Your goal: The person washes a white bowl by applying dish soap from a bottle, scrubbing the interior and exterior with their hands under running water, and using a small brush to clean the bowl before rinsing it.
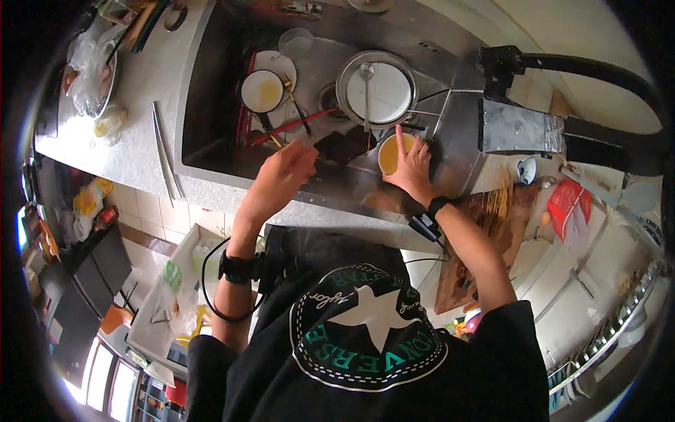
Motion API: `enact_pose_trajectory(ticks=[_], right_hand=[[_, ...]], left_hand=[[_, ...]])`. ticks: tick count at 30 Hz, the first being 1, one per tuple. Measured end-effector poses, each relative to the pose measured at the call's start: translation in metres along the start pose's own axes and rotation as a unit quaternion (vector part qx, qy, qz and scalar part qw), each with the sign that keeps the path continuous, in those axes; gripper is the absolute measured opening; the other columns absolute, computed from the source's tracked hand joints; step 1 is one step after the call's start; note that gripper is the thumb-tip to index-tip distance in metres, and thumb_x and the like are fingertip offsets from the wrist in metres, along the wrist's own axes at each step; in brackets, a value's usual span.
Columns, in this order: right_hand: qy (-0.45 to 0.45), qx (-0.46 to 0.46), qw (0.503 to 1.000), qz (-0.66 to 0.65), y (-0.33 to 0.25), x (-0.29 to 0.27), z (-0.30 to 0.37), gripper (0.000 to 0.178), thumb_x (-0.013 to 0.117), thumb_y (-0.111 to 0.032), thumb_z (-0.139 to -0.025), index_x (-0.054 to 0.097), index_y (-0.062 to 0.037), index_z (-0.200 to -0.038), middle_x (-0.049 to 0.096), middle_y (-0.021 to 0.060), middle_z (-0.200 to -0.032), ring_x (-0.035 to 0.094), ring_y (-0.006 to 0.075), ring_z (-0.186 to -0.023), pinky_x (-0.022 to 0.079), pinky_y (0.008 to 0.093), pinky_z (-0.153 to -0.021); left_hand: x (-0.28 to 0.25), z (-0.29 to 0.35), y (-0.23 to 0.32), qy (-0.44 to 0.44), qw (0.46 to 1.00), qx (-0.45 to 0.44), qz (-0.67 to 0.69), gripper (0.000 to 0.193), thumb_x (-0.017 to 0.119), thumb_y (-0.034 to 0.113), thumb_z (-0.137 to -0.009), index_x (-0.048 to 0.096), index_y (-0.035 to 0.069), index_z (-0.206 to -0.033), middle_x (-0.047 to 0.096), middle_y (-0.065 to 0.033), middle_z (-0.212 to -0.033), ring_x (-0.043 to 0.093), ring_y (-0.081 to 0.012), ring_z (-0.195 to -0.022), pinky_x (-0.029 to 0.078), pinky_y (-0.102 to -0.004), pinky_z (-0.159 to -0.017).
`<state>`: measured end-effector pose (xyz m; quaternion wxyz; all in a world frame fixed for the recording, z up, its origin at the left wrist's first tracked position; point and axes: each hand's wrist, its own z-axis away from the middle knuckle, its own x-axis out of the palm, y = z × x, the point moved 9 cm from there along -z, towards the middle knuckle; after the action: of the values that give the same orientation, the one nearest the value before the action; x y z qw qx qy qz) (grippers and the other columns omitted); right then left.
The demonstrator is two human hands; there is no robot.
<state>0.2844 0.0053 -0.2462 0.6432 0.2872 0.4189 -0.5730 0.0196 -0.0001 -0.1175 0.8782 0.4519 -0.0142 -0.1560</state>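
Two hands worked over the steel sink [211, 105]. The right hand [411, 167] wrapped its fingers around a small yellow cup [391, 153]; the left hand [285, 174] hovered loosely curled, holding nothing, just beside a dark sponge [342, 146] lying between both.

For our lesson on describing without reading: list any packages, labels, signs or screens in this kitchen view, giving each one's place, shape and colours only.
Red packet: counter far right of the sink, flat and rectangular, red with pale print.
Clear plastic bags: on a plate at the counter's upper left, crumpled, see-through.
Yellow packets: low shelf at far left, small, yellow, blurred.
Round chest emblem: on the person's black shirt, white star, teal lettering.
No screens or signs visible.
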Motion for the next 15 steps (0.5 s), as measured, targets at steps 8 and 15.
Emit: enact_pose_trajectory(ticks=[8,15], right_hand=[[0.049,-0.02,0.999,0.0,-0.008,-0.015,0.001,0.128,0.084,-0.039,-0.046,0.006,-0.0229,-0.146,0.029,0.0329,-0.129,0.041,0.046,-0.108,0.039,0.0542,-0.086],[0.095,-0.065,0.993,-0.008,-0.029,-0.065,0.012,0.128,0.085,-0.036,-0.045,0.008,-0.0213,-0.146,0.03,0.0311,-0.126,0.04,0.0463,-0.108,0.04,0.0549,-0.083]], left_hand=[[0.031,-0.025,-0.001,-0.06,0.998,0.024,-0.026,0.02,0.048,0.017,-0.094,0.054,0.0,-0.101,0.057,-0.0053,-0.081,0.054,-0.01,-0.074,0.045,-0.0245,-0.066],[0.059,-0.052,-0.02,-0.104,0.993,-0.018,-0.045,0.042,0.062,0.029,-0.087,0.054,-0.003,-0.111,0.061,-0.0118,-0.1,0.058,-0.0177,-0.091,0.046,-0.0288,-0.081]])
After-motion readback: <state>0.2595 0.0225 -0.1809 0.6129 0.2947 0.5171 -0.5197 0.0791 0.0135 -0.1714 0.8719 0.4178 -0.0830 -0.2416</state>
